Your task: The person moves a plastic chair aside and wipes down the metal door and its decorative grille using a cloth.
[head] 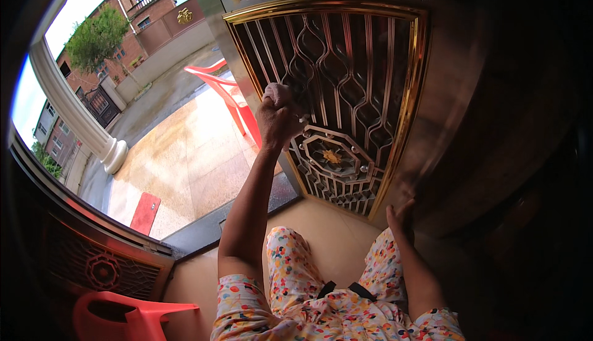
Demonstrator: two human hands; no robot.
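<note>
My left hand (278, 121) is closed around a bunched pale cloth (278, 93), held against the bars near the left edge of a metal door's decorative grille (324, 77). A polished gold-coloured frame (419, 63) surrounds the grille, and an octagonal ornament (331, 156) with a golden centre sits low in it. My right hand (402, 213) is near the door's lower right side, above my right knee, with thumb and fingers apart and nothing seen in it. Deep shadow hides part of the door's right side.
A red plastic chair (236, 102) stands outside beside the door edge; another (106, 320) is at lower left. The dark threshold (199, 234) crosses the doorway. Outside are a red mat (145, 212) on the tiles and a white column (74, 95). A second door panel (102, 269) is at left.
</note>
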